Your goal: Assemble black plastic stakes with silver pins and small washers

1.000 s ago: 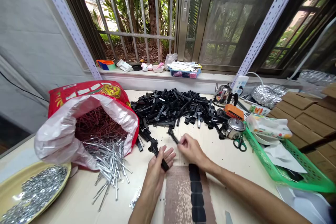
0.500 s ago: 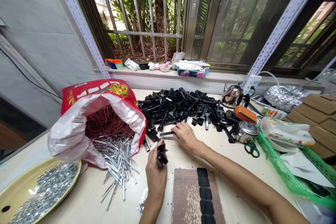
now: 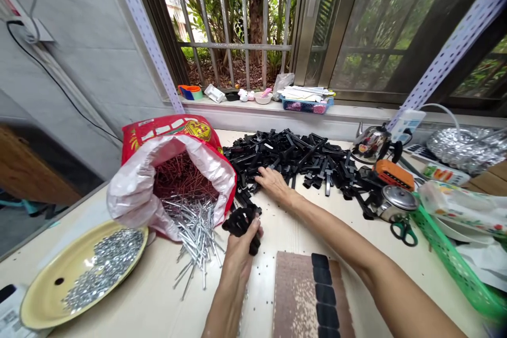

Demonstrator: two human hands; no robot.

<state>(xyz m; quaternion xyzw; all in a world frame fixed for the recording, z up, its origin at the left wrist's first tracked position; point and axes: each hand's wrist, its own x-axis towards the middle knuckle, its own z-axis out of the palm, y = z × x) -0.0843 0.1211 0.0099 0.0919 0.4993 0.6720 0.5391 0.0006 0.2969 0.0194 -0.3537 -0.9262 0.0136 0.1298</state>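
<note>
My left hand (image 3: 242, 253) is closed around a bunch of black plastic parts (image 3: 240, 222), held above the table beside the loose bolts. At the near edge of a large pile of similar black parts (image 3: 289, 150), my right hand (image 3: 275, 186) reaches in with its fingers stretched out. Its fingertips are against the parts, and I see nothing clearly gripped in them. Silver bolts (image 3: 200, 232) spill from a red and white sack (image 3: 134, 190) left of my left hand. A brown board (image 3: 295, 296) with a row of black rounded pads (image 3: 325, 296) lies between my forearms.
A yellow dish (image 3: 35, 296) of small metal nuts (image 3: 106, 264) stands at the left. On the right are a kettle (image 3: 370, 145), an orange battery-like block (image 3: 394, 174), a lidded metal pot (image 3: 398, 202), green-handled scissors (image 3: 404, 232) and a green basket (image 3: 443, 243).
My right hand has moved to the pile's edge; the black bar it pinched no longer shows there. My left hand has turned, showing more of its bunch. The view has shifted left.
</note>
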